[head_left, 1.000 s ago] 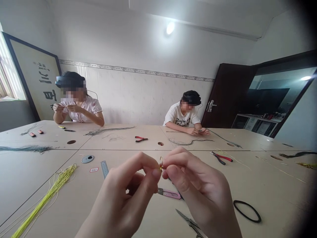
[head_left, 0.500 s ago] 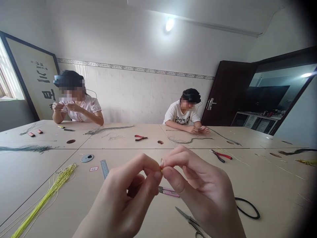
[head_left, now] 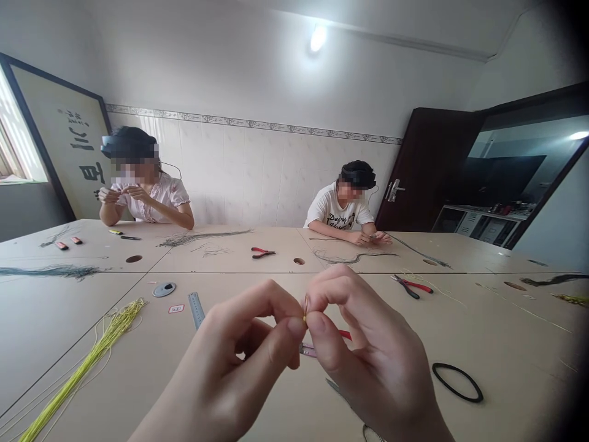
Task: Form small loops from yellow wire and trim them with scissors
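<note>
Ring (head_left: 305,305): thin gold-coloured loop, held up in the air between the two hands, above the table, with a yellow bit (head_left: 304,318) at its lower edge.

Left hand (head_left: 234,362): thumb and forefinger pinch the ring from the left, the other fingers curled in below.

Right hand (head_left: 372,356): thumb and forefinger pinch the ring from the right, its knuckles raised.

Grip: narrow and firm-looking on the ring; the two hands almost meet around it.

Under the hands: pink snips (head_left: 308,350) lie partly hidden behind the right thumb, a red handle (head_left: 345,334) shows just beyond them, and scissors (head_left: 332,387) lie mostly hidden below the right wrist.

Table (head_left: 276,270): to the left lie a steel ruler (head_left: 196,310), a grey disc (head_left: 164,290), a small red-edged label (head_left: 175,309) and a bundle of yellow cord (head_left: 92,356). To the right lie red pliers (head_left: 411,286) and a black rubber loop (head_left: 458,382).

Co-workers: one in a pale pink blouse (head_left: 159,199) sits at the far left, hands raised together; another in a white T-shirt (head_left: 338,209) sits at the far side, hands low on the table.
</note>
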Tool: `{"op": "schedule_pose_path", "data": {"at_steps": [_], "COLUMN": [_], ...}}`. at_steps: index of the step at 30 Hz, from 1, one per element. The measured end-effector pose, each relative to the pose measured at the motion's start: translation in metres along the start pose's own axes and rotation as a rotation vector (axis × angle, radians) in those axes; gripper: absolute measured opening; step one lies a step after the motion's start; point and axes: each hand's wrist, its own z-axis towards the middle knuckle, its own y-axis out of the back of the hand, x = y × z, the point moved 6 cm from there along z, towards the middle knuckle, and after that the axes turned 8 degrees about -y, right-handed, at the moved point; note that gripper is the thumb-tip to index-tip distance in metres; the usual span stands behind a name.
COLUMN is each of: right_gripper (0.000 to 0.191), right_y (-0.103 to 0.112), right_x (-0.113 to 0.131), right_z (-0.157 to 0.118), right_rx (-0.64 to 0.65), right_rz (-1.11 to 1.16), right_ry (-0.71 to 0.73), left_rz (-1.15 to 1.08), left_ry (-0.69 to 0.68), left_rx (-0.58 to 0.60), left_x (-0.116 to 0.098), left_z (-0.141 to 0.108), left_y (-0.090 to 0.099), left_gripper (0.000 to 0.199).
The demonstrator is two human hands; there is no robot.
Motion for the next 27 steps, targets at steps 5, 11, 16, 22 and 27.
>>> {"op": "schedule_pose_path", "data": {"at_steps": [5,11,16,22,27], "right_gripper": [0.009,0.012,0.01,0.02,0.016], "right_y": [-0.003,0.003,0.008,0.008,0.009], "right_x": [-0.002,-0.005,-0.001,0.019,0.025], "right_z": [-0.001,-0.004,-0.004,-0.005,-0.006], "right_rx": [0.018,-0.051,-0.139,-0.227,-0.239], "right_rz": [0.044,0.092,0.088,-0.236,-0.335], "right_ry": [-0.034,-0.058,0.066,0.397,0.441], "left_rz": [-0.166,-0.375,-0.543,-0.664,-0.663], "left_ry": [0.043,0.094,0.101,0.147,0.126], "left_rx": [-0.003,0.023,0.06,0.112,0.101], "left_x": [0.001,0.008,0.015,0.017,0.014], "left_z": [0.0,0.004,0.006,0.004,0.003], "left_y": [-0.004,-0.006,-0.005,-0.011,-0.012], "left_gripper": [0.03,0.029,0.026,0.023,0.023]}}
